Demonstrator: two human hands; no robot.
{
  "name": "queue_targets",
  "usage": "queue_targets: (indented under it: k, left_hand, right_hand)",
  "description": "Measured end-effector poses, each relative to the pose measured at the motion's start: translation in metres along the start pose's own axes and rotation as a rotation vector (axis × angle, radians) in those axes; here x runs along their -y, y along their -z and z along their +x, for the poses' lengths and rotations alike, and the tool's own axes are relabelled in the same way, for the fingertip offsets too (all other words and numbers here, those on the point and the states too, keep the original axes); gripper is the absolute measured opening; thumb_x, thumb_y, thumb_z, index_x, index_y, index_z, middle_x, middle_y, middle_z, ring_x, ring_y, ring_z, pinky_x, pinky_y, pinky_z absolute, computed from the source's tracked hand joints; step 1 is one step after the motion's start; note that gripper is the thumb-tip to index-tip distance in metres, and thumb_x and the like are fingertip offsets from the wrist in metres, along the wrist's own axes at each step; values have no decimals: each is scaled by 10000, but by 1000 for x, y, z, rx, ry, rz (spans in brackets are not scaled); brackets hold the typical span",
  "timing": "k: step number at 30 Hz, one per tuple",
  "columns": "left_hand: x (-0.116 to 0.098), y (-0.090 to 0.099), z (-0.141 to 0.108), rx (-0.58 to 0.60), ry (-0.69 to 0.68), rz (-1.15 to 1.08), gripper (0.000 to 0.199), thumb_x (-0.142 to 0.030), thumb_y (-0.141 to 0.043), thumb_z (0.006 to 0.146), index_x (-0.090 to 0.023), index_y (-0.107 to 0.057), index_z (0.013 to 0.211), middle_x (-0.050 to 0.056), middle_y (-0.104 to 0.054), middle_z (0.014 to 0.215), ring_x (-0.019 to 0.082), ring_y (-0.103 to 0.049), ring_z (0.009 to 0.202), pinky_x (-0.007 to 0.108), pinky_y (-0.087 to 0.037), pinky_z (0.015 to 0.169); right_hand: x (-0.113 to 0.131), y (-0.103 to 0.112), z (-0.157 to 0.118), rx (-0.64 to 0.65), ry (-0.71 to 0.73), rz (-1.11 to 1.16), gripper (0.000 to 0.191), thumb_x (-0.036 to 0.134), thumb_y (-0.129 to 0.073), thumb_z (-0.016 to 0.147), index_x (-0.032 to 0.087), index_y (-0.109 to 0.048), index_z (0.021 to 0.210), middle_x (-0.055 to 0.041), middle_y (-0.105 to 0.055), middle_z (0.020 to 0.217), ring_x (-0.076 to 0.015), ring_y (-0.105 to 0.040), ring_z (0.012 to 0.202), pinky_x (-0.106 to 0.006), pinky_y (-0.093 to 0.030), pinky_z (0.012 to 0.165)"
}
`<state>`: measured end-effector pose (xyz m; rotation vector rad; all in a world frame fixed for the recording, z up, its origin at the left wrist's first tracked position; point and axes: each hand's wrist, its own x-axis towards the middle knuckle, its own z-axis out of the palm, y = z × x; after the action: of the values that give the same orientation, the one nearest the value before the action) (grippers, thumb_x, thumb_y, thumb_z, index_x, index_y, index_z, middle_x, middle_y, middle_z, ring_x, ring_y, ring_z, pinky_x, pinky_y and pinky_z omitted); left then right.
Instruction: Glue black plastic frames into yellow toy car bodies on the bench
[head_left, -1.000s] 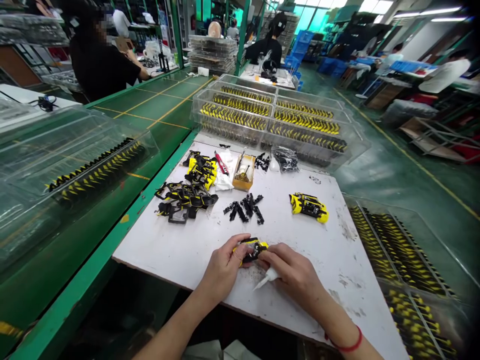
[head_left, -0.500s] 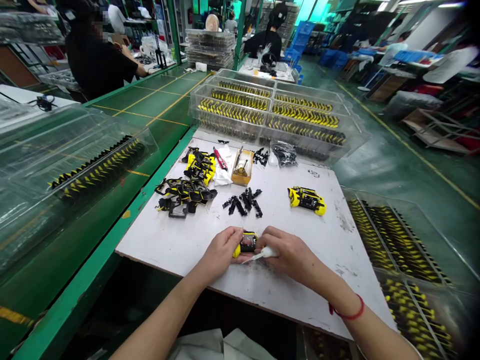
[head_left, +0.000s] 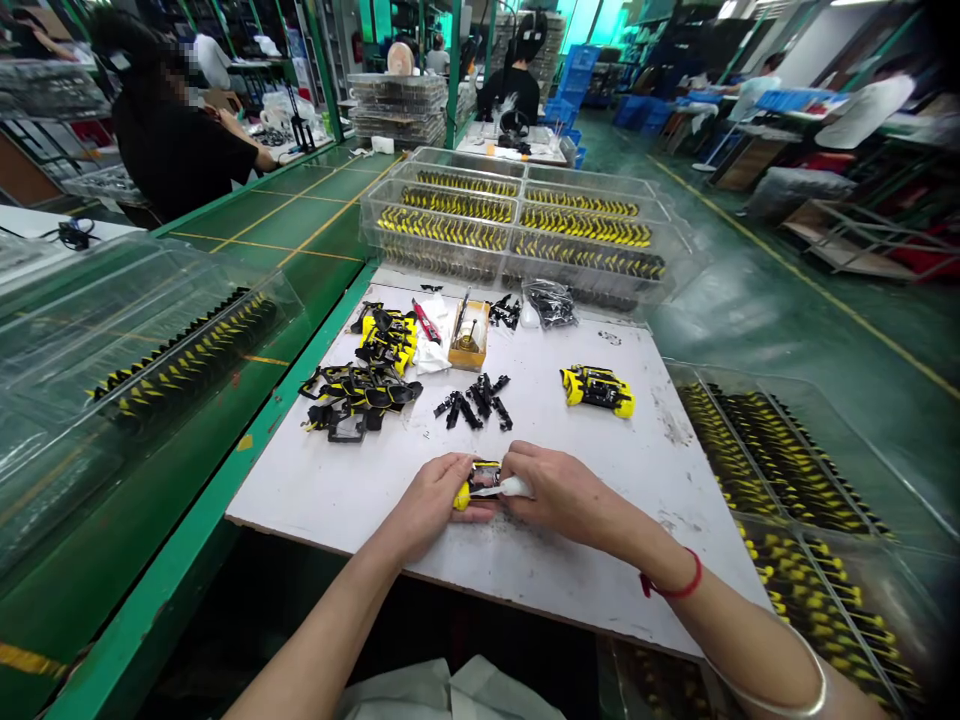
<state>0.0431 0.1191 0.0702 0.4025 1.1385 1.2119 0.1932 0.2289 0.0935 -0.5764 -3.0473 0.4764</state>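
My left hand (head_left: 437, 500) is closed round a black and yellow plastic part (head_left: 462, 495) just above the front of the white work board. In my right hand (head_left: 551, 488) is a small white squeeze bottle (head_left: 517, 487) with a pointed tip, which lies across the part's window; whether the tip touches it I cannot tell. My right fingers partly cover the part's right end. Beyond my hands lie small black clips (head_left: 476, 402). Several yellow and black parts (head_left: 598, 390) stand together to the right.
Piled black and yellow frames (head_left: 360, 395) lie on the left of the board (head_left: 300, 500). A red cutter (head_left: 426, 322), a small amber box (head_left: 469, 345) and a bagged bundle (head_left: 551, 303) sit behind. Filled clear trays (head_left: 517, 255) flank the back and right; a green conveyor (head_left: 172, 440) runs left.
The white bottle's tip has moved from below the part up across its window, and my right hand has shifted with it. The whole view has shifted slightly.
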Motion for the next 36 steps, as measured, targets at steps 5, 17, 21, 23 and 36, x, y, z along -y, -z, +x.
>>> queue_targets:
  k: [5,17,21,23,36]
  left_hand:
    - [3,4,1,37,-7,-4,317,-426,-586,858,-145,-619,1001,91,-671,1012,183,-689,797,313,-573,755]
    - [3,8,-4,71,-13,-31,429,-274,-715,786,-116,-569,1157,172,-667,1126,219,-699,900,261,-574,775]
    - [3,5,-6,60,1,-26,474,-278,-722,781,-121,-545,1193,170,-671,1116,207,-707,860,250,-578,741]
    - [3,3,-7,66,-4,-14,502,-287,-716,787,-120,-526,1220,166,-676,1103,203,-707,850,263,-578,745]
    - [6,0,-13,-1,-131,75,570,-367,-713,767,-95,-511,1226,112,-684,967,189,-689,785,339,-571,777]
  right_hand:
    - [3,2,0,-7,16,-18,48,162,-609,766,175,-563,769,-18,-586,778,-136,-544,645,-236,-348,560]
    - [-11,5,-21,-148,-378,596,205,387,-528,868,197,-599,895,-2,-638,772,-147,-575,681,-261,-440,617]
    - [-7,-3,-30,-55,-543,935,358,483,-527,856,178,-560,1040,19,-588,674,-117,-519,511,-248,-433,485]
    - [0,-7,-31,-28,-527,1037,369,483,-539,850,177,-542,1058,24,-577,679,-103,-500,487,-244,-429,475]
    - [14,-9,-31,-207,-582,787,270,401,-576,811,214,-519,997,34,-584,649,-142,-524,553,-278,-422,550]
